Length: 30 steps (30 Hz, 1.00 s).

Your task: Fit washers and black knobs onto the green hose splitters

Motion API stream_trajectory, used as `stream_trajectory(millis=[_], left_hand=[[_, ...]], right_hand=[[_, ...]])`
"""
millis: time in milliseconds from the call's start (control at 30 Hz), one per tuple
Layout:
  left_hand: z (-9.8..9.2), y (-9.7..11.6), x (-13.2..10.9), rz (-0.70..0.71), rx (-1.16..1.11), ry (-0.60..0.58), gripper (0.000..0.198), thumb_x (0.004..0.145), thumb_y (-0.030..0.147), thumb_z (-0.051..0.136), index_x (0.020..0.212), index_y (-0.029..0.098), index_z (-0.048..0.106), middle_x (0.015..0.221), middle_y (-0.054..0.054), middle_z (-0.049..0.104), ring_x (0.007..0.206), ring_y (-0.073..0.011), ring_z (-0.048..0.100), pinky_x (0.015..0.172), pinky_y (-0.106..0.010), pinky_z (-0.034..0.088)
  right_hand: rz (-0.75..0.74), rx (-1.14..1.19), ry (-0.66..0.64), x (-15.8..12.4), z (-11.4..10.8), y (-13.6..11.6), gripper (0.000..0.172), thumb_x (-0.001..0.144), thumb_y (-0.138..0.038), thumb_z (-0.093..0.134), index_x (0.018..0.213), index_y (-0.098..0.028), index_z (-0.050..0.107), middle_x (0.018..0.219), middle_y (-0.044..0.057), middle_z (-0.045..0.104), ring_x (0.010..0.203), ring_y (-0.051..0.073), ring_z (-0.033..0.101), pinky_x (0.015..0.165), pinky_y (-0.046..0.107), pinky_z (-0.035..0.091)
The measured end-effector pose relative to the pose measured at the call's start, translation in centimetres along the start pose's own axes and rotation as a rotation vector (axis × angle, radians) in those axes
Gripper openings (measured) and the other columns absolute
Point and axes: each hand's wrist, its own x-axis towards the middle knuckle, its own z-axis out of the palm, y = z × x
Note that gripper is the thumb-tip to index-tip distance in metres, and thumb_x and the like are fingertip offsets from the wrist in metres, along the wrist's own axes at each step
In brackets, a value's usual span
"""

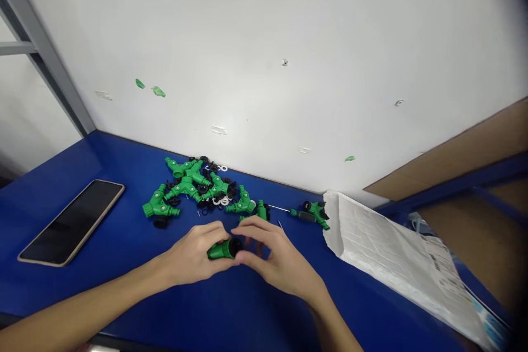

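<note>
My left hand is closed around a green plastic hose connector just above the blue table. My right hand meets it from the right, fingers pinched at the connector's black end. Whatever small part those fingers hold is hidden. Beyond my hands lies a heap of green Y-shaped connectors mixed with black and white rings. One more green piece with a screwdriver-like tool lies to the right of the heap.
A phone lies face up, screen dark, at the left of the table. A white woven sack rests on the right. A white wall stands close behind, and a brown board leans at the far right.
</note>
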Motion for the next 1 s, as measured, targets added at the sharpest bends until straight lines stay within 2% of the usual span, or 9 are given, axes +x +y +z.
stream_trajectory(millis=[67,200,233,333,400,533,700,867,1000], left_hand=[[0.0,0.0,0.0,0.009,-0.008,0.002,0.017,0.084,0.03,0.065,0.078,0.016,0.055,0.075,0.001,0.05,0.063,-0.0115,0.05,0.057,-0.024,0.039],[0.2,0.0,0.0,0.031,-0.011,-0.021,0.017,0.083,0.031,0.066,0.084,0.016,0.058,0.078,0.0,0.053,0.066,-0.0123,0.052,0.06,-0.024,0.041],[0.2,0.1,0.0,0.029,-0.011,-0.021,0.017,0.083,0.031,0.066,0.085,0.017,0.058,0.078,0.0,0.053,0.067,-0.0125,0.052,0.06,-0.025,0.041],[0.1,0.1,0.0,0.019,-0.011,-0.018,0.016,0.082,0.029,0.067,0.08,0.017,0.056,0.076,0.001,0.051,0.065,-0.012,0.051,0.059,-0.024,0.04],[0.0,0.0,0.1,0.018,-0.01,-0.02,0.016,0.082,0.029,0.066,0.079,0.017,0.056,0.076,0.001,0.05,0.064,-0.0114,0.05,0.058,-0.024,0.04],[-0.4,-0.3,0.0,0.051,0.036,-0.037,0.014,0.085,0.03,0.063,0.087,0.017,0.059,0.078,0.0,0.052,0.064,-0.012,0.053,0.059,-0.024,0.041],[-0.2,-0.9,-0.2,0.131,0.22,-0.001,0.012,0.089,0.028,0.057,0.086,0.016,0.057,0.078,-0.002,0.054,0.064,-0.0139,0.053,0.055,-0.025,0.04],[-0.8,-0.8,0.4,0.064,0.133,0.015,0.012,0.083,0.024,0.06,0.077,0.018,0.053,0.071,0.002,0.051,0.059,-0.0115,0.047,0.055,-0.024,0.038],[-1.5,-0.3,0.9,0.035,0.031,-0.064,0.021,0.076,0.016,0.062,0.066,0.019,0.044,0.065,0.005,0.044,0.054,-0.0089,0.039,0.053,-0.023,0.031]], right_hand=[[-0.054,0.08,-0.043,-0.2,0.0,0.1,0.02,0.087,-0.025,0.065,0.106,-0.022,0.067,0.109,0.006,0.063,0.085,0.015,0.061,0.068,0.024,0.051],[0.039,-0.028,0.086,-0.4,0.2,0.2,0.016,0.083,-0.033,0.07,0.084,-0.017,0.07,0.073,0.002,0.063,0.064,0.014,0.058,0.063,0.027,0.049],[0.039,-0.035,0.083,-0.4,0.1,0.1,0.016,0.084,-0.033,0.069,0.086,-0.017,0.07,0.076,0.002,0.064,0.066,0.015,0.058,0.063,0.028,0.049],[-0.065,0.025,-0.045,-0.6,-0.2,0.1,0.023,0.088,-0.022,0.064,0.111,-0.024,0.065,0.109,0.005,0.062,0.088,0.016,0.061,0.075,0.027,0.051],[-0.103,0.016,-0.077,-0.7,-0.3,0.1,0.028,0.09,-0.017,0.06,0.116,-0.027,0.062,0.11,0.004,0.06,0.093,0.016,0.06,0.081,0.028,0.05],[-0.09,-0.132,-0.001,-0.8,0.9,0.6,0.018,0.092,-0.025,0.058,0.108,-0.017,0.058,0.09,0.005,0.061,0.08,0.018,0.059,0.071,0.031,0.05],[-0.12,-0.371,0.088,-1.1,3.4,0.8,0.007,0.095,-0.022,0.049,0.097,-0.016,0.05,0.084,0.007,0.06,0.075,0.022,0.058,0.065,0.033,0.048],[-0.146,-0.632,0.152,-0.4,4.1,0.9,0.023,0.099,-0.029,0.039,0.109,-0.011,0.049,0.086,0.01,0.061,0.072,0.023,0.058,0.063,0.034,0.044],[-0.334,-0.835,0.105,0.6,3.0,1.2,0.037,0.1,-0.039,0.031,0.087,-0.015,0.056,0.073,0.007,0.058,0.061,0.02,0.053,0.058,0.032,0.036]])
